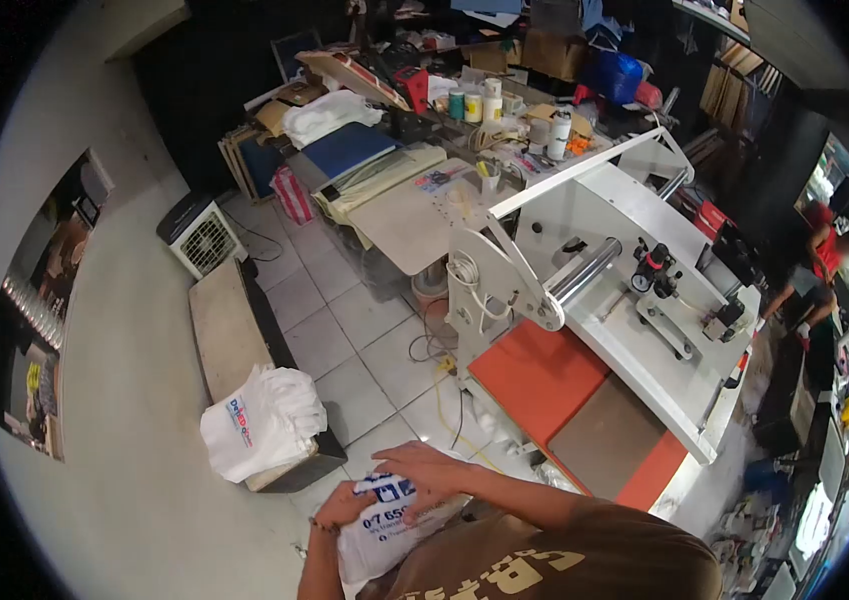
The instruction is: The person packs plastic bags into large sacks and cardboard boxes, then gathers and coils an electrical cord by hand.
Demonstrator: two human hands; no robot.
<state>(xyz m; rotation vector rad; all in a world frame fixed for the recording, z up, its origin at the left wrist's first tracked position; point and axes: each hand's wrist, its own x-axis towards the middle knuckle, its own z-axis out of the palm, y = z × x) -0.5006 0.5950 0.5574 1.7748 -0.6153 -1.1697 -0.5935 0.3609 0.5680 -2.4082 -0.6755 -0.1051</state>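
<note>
Together, left hand point(342, 504) and right hand point(429, 470) touch one cloth point(382, 548).

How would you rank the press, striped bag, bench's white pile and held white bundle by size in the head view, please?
Press
White pile, held white bundle: unsure, the latter partly covered
Striped bag

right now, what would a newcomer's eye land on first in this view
Probably the big white machine right of centre, standing over a bright orange surface. Next might come the pile of white printed fabric on the bench at lower left. At the bottom, the left hand and right hand are on another white printed cloth.
</note>
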